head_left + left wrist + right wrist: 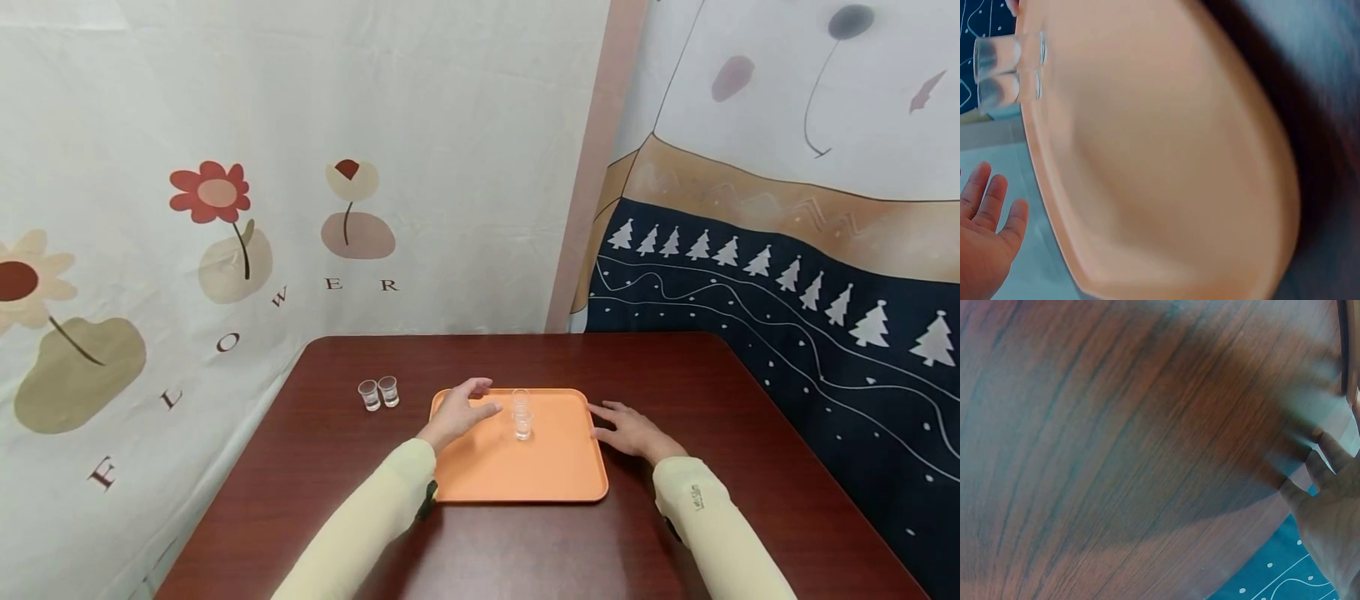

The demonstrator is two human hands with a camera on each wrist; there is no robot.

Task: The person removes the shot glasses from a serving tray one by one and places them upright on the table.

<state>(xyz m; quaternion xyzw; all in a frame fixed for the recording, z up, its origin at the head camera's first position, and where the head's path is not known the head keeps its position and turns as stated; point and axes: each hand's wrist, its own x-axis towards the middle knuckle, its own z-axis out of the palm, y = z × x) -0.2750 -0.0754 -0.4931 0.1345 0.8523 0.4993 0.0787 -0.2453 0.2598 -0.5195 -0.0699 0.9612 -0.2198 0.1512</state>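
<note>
One glass point(522, 429) at a time: likely safest, pinched lightly and low, the single orange tray point(525, 475) kept steady
Tray glasses point(521, 400): two, upright, one behind the other, midway across
Outer glasses point(388, 392): two, side by side on the bench point(675, 383), left of the tray
Left grip point(460, 414): fingers apart, holding nothing, above the tray
Right grip point(632, 432): fingers extended, empty, at the tray's right rim, contact unclear

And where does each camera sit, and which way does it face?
Head: on the head, facing forward and down at the orange tray and table; left hand, right hand and sleeves show.
Left wrist: on that wrist, facing across the tray; left hand at lower left, other fingertips at top left.
Right wrist: on that wrist, facing over the table; right hand at right.
Head and left wrist share the tray's two glasses.
</note>
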